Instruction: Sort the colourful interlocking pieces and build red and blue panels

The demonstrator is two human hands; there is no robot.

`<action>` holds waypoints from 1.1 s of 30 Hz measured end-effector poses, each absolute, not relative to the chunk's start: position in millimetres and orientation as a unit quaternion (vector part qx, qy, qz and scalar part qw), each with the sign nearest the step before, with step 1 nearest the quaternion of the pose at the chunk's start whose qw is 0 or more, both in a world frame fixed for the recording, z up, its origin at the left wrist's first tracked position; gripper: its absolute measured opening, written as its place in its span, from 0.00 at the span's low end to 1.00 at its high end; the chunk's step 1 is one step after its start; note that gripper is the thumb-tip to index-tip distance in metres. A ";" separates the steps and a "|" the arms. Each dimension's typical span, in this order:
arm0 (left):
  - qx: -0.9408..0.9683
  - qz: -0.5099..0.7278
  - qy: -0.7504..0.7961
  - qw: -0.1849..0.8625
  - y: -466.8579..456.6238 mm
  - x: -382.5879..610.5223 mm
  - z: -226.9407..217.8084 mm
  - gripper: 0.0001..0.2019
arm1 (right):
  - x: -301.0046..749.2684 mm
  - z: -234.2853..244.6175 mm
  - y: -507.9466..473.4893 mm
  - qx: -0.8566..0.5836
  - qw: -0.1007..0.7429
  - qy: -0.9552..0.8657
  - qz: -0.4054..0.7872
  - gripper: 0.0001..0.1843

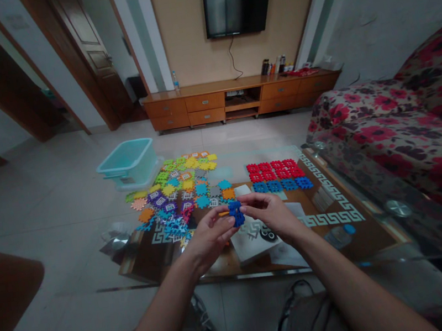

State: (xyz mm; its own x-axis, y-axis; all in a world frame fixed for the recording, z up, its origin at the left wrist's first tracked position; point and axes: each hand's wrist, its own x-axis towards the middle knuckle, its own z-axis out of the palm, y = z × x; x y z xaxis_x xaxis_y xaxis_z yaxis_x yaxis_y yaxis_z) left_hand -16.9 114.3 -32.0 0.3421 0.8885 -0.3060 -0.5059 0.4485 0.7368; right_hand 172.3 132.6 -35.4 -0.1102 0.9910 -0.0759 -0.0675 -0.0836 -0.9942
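Over the near part of the glass table, my left hand (208, 238) and my right hand (273, 213) pinch a dark blue interlocking puzzle tile (236, 215) from either side. A bit of orange (223, 213) shows by my left fingers; I cannot make out whether it is a separate piece. Beyond my right hand lie rows of red tiles (274, 170) with a row of blue tiles (281, 185) in front of them. To the left spreads a loose heap of mixed tiles, among them yellow tiles (206, 163), purple tiles (159, 200) and light blue tiles (175, 226).
A turquoise plastic bin (131, 166) stands at the table's far left corner. Under the glass (327, 202) are a white box (253, 247) and a bottle with a blue cap (340, 235). A flowered sofa (376, 113) stands at the right, a TV cabinet (205, 102) at the back.
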 end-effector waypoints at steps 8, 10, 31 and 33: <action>0.309 0.426 0.370 0.766 114.7 -19.3 -36.2 0.25 | 171.7 -34.8 131.5 -0.470 0.424 -0.565 0.529 0.18; 0.308 0.428 0.375 0.762 115.6 -18.9 -38.5 0.25 | 171.9 -34.9 131.0 -0.474 0.414 -0.595 0.500 0.17; 0.291 0.446 0.432 0.728 118.9 -17.3 -46.1 0.25 | 164.0 -35.6 120.7 -0.416 0.403 -0.752 0.316 0.30; 0.294 0.444 0.429 0.730 118.3 -17.6 -44.3 0.26 | 164.0 -35.5 120.8 -0.415 0.403 -0.752 0.316 0.29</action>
